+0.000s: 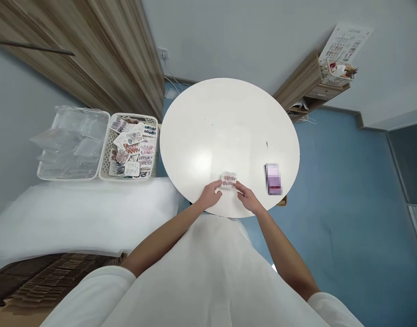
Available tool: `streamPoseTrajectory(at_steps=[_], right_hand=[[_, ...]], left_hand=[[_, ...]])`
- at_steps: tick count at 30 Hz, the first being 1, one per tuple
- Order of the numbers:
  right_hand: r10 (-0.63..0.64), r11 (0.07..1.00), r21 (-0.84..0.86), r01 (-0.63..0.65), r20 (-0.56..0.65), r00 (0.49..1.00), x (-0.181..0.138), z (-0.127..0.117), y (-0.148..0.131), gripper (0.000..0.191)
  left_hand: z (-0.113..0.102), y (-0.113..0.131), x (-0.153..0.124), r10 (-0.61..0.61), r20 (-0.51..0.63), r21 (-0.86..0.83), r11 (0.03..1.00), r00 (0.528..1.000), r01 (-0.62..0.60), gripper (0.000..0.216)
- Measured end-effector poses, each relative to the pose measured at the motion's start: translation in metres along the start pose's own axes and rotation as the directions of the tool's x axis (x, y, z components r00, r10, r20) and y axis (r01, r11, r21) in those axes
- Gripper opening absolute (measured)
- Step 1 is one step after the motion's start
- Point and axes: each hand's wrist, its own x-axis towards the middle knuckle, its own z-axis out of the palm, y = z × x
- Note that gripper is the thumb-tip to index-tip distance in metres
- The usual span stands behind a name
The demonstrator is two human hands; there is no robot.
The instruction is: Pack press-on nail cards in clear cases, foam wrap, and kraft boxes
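A small clear plastic box (pixel 229 179) with rows of pink press-on nails in it lies near the front edge of the round white table (pixel 225 118). My left hand (pixel 210 195) is at its left side, the stretched fingertips touching the edge and the thumb apart. From the right, my right hand (pixel 247 197) reaches its fingertips to the near right corner of the box, fingers spread. Neither hand is closed around it.
To the left, a white basket (pixel 156 150) holds many nail cards, beside a basket (pixel 72 178) of clear plastic sleeves. A phone-like thing (pixel 273 179), blurred out, lies at the table's right. A wooden cabinet (pixel 301 81) stands behind. White sheeting (pixel 92 209) covers the left foreground.
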Motion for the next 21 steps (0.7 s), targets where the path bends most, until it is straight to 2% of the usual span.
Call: streamPoseTrajectory(at_steps=[4,7,10,13,16,18,21], right_hand=[[-0.021,0.999,0.024,0.021,0.013,1.000,-0.005,-0.011,0.018,0.050],[-0.055,0.997,0.053,0.052,0.060,0.997,0.000,-0.013,0.030,0.051],[-0.072,0.997,0.009,0.072,0.110,0.991,0.005,-0.012,0.042,0.053],[-0.117,0.985,-0.118,0.125,0.071,0.991,0.004,-0.011,0.053,0.052],[-0.209,0.938,-0.277,0.210,0.031,0.977,-0.005,-0.011,0.062,0.046],[-0.251,0.891,-0.372,0.262,0.077,0.965,-0.012,-0.011,0.067,0.041],[-0.284,0.780,-0.532,0.331,0.172,0.943,-0.020,-0.006,0.073,0.039]], left_hand=[[0.022,0.006,-0.003,0.003,-0.005,0.068,0.998,1.000,-0.003,0.048],[0.031,0.005,-0.002,-0.037,-0.037,0.129,0.991,0.999,0.042,0.046],[0.037,0.002,-0.003,-0.073,-0.069,0.196,0.977,0.995,0.086,0.049],[0.042,0.000,-0.007,-0.111,-0.159,0.300,0.941,0.981,0.156,0.049],[0.044,-0.003,-0.017,-0.080,-0.218,0.425,0.890,0.973,0.168,0.046],[0.043,-0.006,-0.025,-0.029,-0.197,0.517,0.846,0.980,0.129,0.044],[0.040,-0.011,-0.038,0.013,-0.086,0.643,0.764,0.996,0.045,0.047]])
